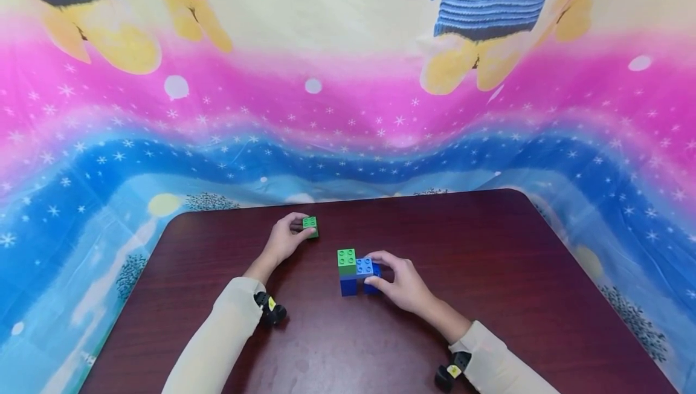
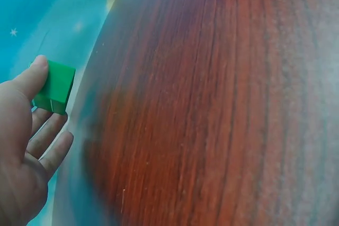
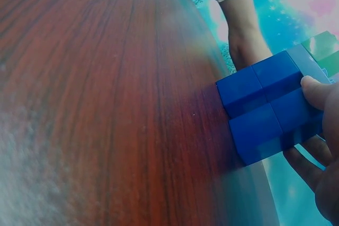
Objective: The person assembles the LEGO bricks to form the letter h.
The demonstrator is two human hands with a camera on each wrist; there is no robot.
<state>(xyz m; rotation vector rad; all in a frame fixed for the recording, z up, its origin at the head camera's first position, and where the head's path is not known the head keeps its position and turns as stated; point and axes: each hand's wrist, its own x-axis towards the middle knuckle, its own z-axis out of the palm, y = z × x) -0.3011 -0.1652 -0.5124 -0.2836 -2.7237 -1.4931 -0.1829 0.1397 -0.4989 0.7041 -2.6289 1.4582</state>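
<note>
My left hand [image 1: 284, 238] pinches a small green toy building brick [image 1: 310, 223] between thumb and fingers, toward the table's far edge. In the left wrist view the thumb lies on one side of this green brick [image 2: 54, 86], with fingertips below it. Nearer the middle stands a structure of toy bricks: dark blue bricks [image 1: 348, 286] form two columns, a light blue brick [image 1: 364, 266] bridges them, and another green brick [image 1: 346, 259] sits on the left end. My right hand [image 1: 401, 280] grips its right side, partly hiding the right column. Each dark blue column [image 3: 254, 130] looks two bricks tall.
The dark reddish-brown wooden table [image 1: 489, 249] has rounded far corners. A patterned cloth [image 1: 348, 110] in pink, blue and cream hangs behind it and along both sides. Black wrist devices [image 1: 270, 308] sit at the cuffs of both light sleeves [image 1: 217, 333].
</note>
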